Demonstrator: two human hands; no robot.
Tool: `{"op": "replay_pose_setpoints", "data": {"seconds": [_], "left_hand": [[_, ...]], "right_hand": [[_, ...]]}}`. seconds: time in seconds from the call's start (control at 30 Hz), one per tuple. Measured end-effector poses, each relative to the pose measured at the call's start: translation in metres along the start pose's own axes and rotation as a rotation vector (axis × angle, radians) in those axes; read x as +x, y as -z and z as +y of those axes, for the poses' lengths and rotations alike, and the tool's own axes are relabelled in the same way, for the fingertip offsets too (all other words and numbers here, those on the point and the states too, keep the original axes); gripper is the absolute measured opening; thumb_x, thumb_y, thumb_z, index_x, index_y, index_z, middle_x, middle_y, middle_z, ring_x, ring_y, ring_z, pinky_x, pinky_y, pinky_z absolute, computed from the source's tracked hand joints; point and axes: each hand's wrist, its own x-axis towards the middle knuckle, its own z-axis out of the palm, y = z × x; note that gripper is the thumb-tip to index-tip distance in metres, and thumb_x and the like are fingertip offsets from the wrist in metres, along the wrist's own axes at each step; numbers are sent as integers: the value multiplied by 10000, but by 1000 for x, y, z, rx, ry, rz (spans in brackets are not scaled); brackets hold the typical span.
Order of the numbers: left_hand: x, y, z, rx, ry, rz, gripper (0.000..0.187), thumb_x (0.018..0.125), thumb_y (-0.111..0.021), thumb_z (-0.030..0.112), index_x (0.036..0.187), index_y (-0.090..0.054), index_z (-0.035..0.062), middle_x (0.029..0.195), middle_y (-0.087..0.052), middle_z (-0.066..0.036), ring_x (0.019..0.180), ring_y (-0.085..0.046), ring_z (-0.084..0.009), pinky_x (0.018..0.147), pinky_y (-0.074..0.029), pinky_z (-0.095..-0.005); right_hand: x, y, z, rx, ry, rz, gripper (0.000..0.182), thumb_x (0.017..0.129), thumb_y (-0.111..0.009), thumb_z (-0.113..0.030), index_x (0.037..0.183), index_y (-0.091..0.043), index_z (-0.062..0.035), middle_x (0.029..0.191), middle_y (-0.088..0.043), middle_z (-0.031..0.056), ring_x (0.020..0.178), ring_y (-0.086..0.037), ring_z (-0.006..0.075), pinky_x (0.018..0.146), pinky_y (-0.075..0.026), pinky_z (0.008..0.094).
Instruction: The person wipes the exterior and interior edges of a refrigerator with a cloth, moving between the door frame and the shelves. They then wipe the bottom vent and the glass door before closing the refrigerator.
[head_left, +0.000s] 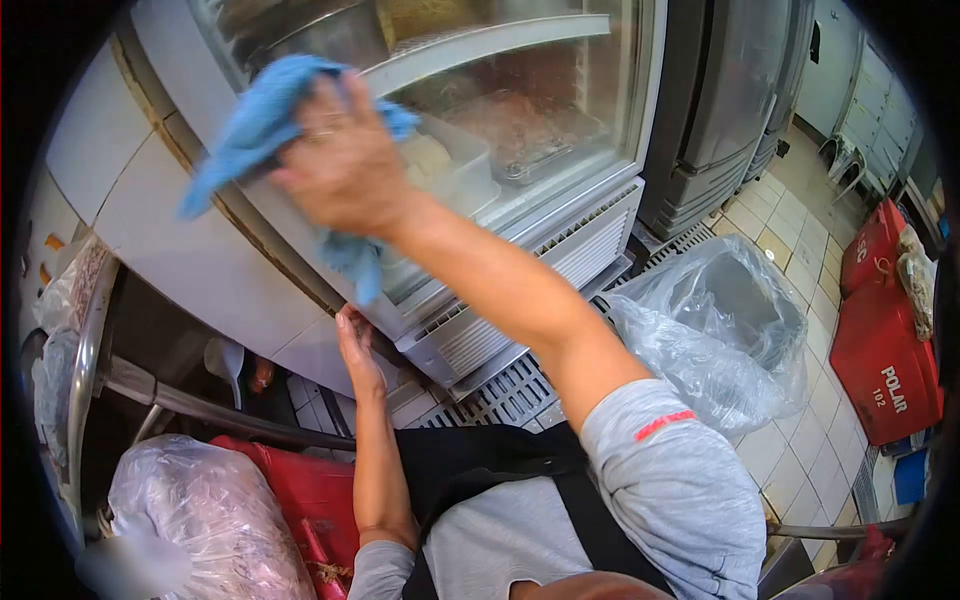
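A blue cloth (265, 105) is bunched under my right hand (345, 165), which grips it against the left side of a glass-fronted fridge (425, 325). The hand is a little smeared by motion, and folds of the cloth hang out below it. Through the glass door a white tub (470, 175) and a clear-wrapped tray of reddish food (530, 135) show on a shelf. Lower down, my left hand (358, 350) is raised at the fridge's bottom left corner, beside the tiled wall, with its fingers stretched out and nothing in them.
A bin lined with a clear plastic bag (710, 340) stands on the tiled floor to the right. Beyond it are red insulated bags (885, 350) and a dark steel fridge (720, 110). At lower left, a full plastic sack (205, 520) lies near a metal rack (85, 370). A drain grate (510, 390) runs below the fridge.
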Motion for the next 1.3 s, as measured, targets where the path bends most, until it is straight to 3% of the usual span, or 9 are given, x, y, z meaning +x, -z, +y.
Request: {"op": "replay_pose_setpoints", "data": {"seconds": [0.2,0.33,0.4,0.53,0.6,0.7,0.87,1.13,1.3], "left_hand": [[1,-14,-2,303,-138,138,490,922,-423,371,1166,-451,-53,1126,-504,-143,1069,-468,-240,944,-325,-322],[-1,-16,17,538,-164,61,475,915,-451,346,1154,-449,-64,1121,-510,-196,1053,-481,-268,923,-349,-334],[5,-7,7,541,-218,9,488,915,-444,361,1152,-447,-65,1115,-501,-202,1052,-481,-289,914,-356,-343],[-3,-13,21,676,-244,41,556,909,-404,438,1155,-438,-60,1127,-471,-216,1059,-471,-331,910,-360,-361],[-4,-12,26,651,-223,-1,571,910,-386,454,1154,-437,-60,1134,-462,-219,1072,-460,-329,919,-351,-366],[-2,-7,23,537,-156,-22,553,930,-326,451,1157,-446,-38,1143,-458,-202,1095,-443,-321,938,-330,-363],[7,2,-6,331,-114,-16,560,942,-266,464,1144,-457,-22,1098,-475,-171,1051,-457,-280,918,-338,-336],[6,-2,-3,216,-117,-6,583,938,-252,500,1133,-463,-7,1075,-486,-118,996,-455,-206,880,-354,-323],[11,4,-19,245,-134,21,552,949,-264,470,1088,-484,-17,1034,-495,-120,962,-459,-212,861,-354,-306]], "right_hand": [[-183,130,179,-497,-416,69,360,895,-398,-127,1200,-437,60,1253,-449,212,1216,-346,337,1055,-167,448],[-229,199,300,-853,-1036,-100,453,886,-430,-314,1133,-481,62,978,-581,273,931,-538,432,803,-413,484],[-144,179,286,-825,-1336,294,513,874,-435,-382,1100,-485,76,953,-567,313,902,-543,440,777,-412,506],[17,127,257,-806,-679,198,446,889,-402,-392,988,-564,11,948,-591,258,753,-563,452,687,-429,526],[96,86,220,-1030,62,190,285,880,-462,-279,857,-608,-36,764,-583,187,506,-551,331,449,-433,431],[189,28,95,-708,240,282,242,864,-511,-230,836,-614,-12,704,-561,207,703,-550,361,623,-411,464],[186,-28,2,-340,286,126,306,818,-534,-275,962,-584,-10,855,-552,204,844,-502,388,765,-364,500],[-113,1,-56,-69,-50,-390,493,774,-572,-376,1131,-538,-40,1257,-411,224,1173,-355,439,987,-189,616],[-70,-1,-56,-96,-16,-315,393,791,-545,-350,1048,-590,-56,1154,-503,207,1129,-406,432,986,-197,604]]}}
